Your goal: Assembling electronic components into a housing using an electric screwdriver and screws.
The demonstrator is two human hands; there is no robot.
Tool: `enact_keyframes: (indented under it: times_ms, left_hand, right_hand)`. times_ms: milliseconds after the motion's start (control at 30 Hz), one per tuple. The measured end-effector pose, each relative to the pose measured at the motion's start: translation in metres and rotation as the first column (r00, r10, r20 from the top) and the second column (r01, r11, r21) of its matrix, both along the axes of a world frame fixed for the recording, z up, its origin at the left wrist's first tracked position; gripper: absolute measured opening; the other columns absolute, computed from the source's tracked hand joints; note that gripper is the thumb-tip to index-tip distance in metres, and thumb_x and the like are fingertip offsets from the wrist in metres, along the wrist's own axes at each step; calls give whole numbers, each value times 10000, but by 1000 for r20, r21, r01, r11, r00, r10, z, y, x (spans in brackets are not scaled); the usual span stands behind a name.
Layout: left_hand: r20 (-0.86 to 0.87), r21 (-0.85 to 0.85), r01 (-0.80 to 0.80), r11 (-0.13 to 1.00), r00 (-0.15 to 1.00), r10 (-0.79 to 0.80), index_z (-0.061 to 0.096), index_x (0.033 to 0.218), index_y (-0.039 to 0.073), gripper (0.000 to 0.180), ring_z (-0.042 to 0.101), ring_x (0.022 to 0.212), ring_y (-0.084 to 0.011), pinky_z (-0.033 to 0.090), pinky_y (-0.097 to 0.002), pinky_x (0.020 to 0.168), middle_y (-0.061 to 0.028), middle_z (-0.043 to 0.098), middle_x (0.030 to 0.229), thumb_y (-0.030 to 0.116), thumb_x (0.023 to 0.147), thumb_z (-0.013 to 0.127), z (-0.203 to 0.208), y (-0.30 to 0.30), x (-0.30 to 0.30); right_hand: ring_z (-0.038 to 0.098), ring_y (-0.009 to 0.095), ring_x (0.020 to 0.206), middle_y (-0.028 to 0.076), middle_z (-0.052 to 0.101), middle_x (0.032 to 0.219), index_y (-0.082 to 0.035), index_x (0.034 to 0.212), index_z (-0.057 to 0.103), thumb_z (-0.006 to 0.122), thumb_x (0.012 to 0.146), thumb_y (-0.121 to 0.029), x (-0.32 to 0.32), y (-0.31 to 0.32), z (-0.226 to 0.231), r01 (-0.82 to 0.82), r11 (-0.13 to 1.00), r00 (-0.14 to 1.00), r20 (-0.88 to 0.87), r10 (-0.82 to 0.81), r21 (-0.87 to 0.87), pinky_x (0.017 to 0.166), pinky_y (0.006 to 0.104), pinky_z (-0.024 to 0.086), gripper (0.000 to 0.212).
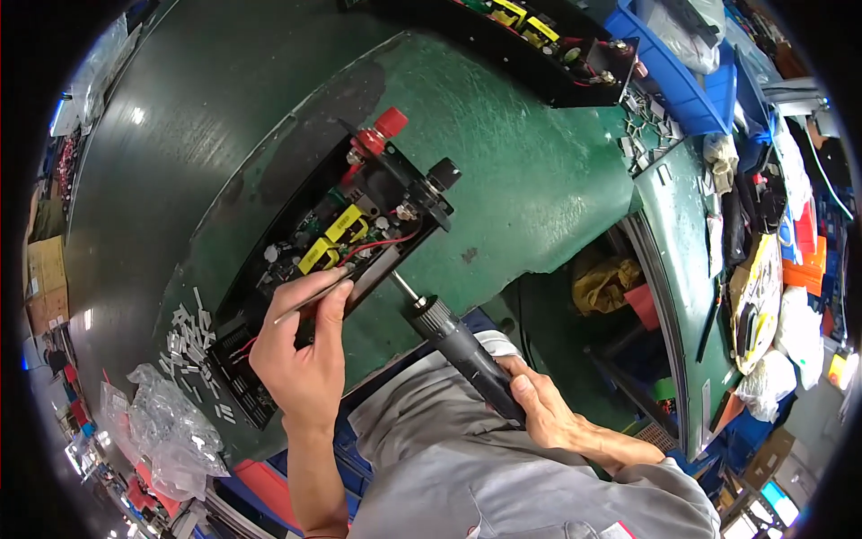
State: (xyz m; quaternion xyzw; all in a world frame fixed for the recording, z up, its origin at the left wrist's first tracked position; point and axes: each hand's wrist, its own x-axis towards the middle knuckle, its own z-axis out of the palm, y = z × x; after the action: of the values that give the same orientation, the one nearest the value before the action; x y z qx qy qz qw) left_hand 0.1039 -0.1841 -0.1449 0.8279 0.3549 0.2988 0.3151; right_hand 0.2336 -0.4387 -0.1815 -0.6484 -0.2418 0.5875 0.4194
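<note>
An open black metal housing (260, 235) with circuit boards, yellow-wrapped transformers (332, 238) and red wires lies at a slant on the green bench mat. At its far end stand a red terminal knob (384, 126) and a black terminal knob (443, 174). My left hand (303, 359) is closed at the housing's near side, pinching a slim metal tool that looks like tweezers (301, 306). My right hand (543, 404) is wrapped round a black electric screwdriver (467, 359). Its metal shaft (404, 286) points at the housing's near side wall; whether the tip touches is unclear.
Small pale metal pieces (190, 346) are heaped left of the housing, near a clear plastic bag (171, 431). Another black housing (539, 67) lies at the back. A blue bin (664, 67) stands back right beside scattered clips (648, 135). The bench edge has a cut-out at right.
</note>
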Motion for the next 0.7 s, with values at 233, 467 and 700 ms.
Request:
enact_keyframes:
  times_ms: [233, 467, 700]
  left_hand:
    - [23, -5, -19, 1000, 1000, 20, 708, 987, -21, 159, 710, 774, -199, 557, -276, 674, -116, 744, 923, -45, 848, 784, 1, 3, 3]
    - [26, -104, -21, 994, 999, 24, 701, 982, -35, 157, 722, 797, -229, 571, -301, 718, -145, 755, 928, -85, 843, 755, 3, 2, 4]
    - [31, -123, 21, 992, 999, -18, 688, 1042, 24, 327, 746, 775, -231, 587, -280, 663, -116, 767, 948, -44, 760, 840, 1, 7, -3]
  right_hand:
    - [588, 141, 854, 71, 647, 924, 76, 1377, 492, 348, 1057, -624, 12, 0, -7, -3, 1000, 989, -147, 0, -22, 796, 302, 473, 783]
    - [606, 159, 855, 88, 671, 936, 84, 1320, 529, 307, 1082, -573, 19, -8, -23, -21, 1000, 920, -391, 19, -2, 833, 304, 477, 733]
    - [579, 154, 779, 121, 664, 911, 85, 1395, 496, 339, 975, -769, 35, 5, 0, -77, 979, 742, -667, -71, -189, 710, 275, 423, 964]
